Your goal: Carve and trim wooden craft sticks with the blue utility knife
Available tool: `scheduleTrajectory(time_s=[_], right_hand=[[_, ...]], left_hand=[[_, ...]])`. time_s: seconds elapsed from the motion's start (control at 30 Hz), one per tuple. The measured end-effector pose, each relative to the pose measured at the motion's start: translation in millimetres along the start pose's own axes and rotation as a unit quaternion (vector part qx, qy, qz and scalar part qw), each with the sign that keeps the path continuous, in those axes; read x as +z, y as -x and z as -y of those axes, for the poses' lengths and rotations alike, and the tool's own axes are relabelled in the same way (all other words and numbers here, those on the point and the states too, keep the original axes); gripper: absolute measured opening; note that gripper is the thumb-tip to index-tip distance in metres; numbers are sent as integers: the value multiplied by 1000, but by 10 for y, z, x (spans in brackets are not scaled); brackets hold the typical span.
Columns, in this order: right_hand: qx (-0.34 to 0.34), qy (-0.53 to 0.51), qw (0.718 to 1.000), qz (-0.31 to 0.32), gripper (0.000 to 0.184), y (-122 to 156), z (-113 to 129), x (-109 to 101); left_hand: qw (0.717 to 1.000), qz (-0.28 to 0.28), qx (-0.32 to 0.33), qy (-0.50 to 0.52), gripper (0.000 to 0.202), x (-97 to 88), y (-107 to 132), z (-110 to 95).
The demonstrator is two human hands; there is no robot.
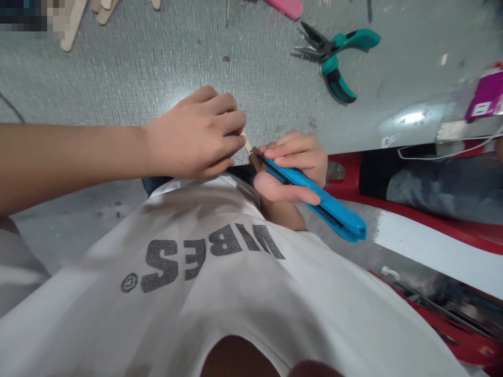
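Note:
At the table's near edge, my left hand (200,133) is closed on a thin pale wooden stick (248,144); most of the stick is hidden under the fingers. My right hand (294,162) grips a blue utility knife (314,191), its handle slanting down to the right across the palm. The knife's blade end meets the exposed tip of the stick, close to my left fingertips. Beyond both hands, teal-handled needle-nose pliers (328,55) lie on the table with their handles spread.
Several wooden craft sticks (74,26) lie at the far left of the grey table (157,68). A pink object (288,7) is at the far edge. To the right are a purple item (485,94), a white cable (444,157) and a red chair (346,180).

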State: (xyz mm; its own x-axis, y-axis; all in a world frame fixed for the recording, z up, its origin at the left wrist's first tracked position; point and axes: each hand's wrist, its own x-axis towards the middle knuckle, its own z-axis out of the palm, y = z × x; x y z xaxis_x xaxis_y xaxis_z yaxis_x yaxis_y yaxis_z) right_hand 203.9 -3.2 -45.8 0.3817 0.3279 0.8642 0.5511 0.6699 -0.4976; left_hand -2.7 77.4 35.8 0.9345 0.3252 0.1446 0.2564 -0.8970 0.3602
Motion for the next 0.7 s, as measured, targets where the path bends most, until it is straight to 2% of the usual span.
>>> scheduleTrajectory(time_s=[0.13,0.23,0.3,0.4,0.47,0.57,0.7], right_hand=[[-45,-95,994,-37,65,-57,-109,172],[-101,-96,988,-69,66,-87,-128,248],[-120,-68,986,-91,67,-88,-123,263],[-110,8,986,-123,69,-65,-130,256],[-78,31,988,-131,71,-50,-145,261],[-65,11,987,-146,71,-52,-155,314],[-91,-25,982,-164,69,-64,-144,362]], left_hand=[[997,29,33,-67,36,-24,-15,-1],[993,35,56,-99,41,-19,-20,2],[995,23,51,-83,40,-8,-20,2],[998,11,39,-58,40,-1,-20,9],[996,16,50,-69,42,-7,-22,20],[993,16,66,-96,41,-22,-28,35],[993,33,64,-98,40,-34,-42,25]])
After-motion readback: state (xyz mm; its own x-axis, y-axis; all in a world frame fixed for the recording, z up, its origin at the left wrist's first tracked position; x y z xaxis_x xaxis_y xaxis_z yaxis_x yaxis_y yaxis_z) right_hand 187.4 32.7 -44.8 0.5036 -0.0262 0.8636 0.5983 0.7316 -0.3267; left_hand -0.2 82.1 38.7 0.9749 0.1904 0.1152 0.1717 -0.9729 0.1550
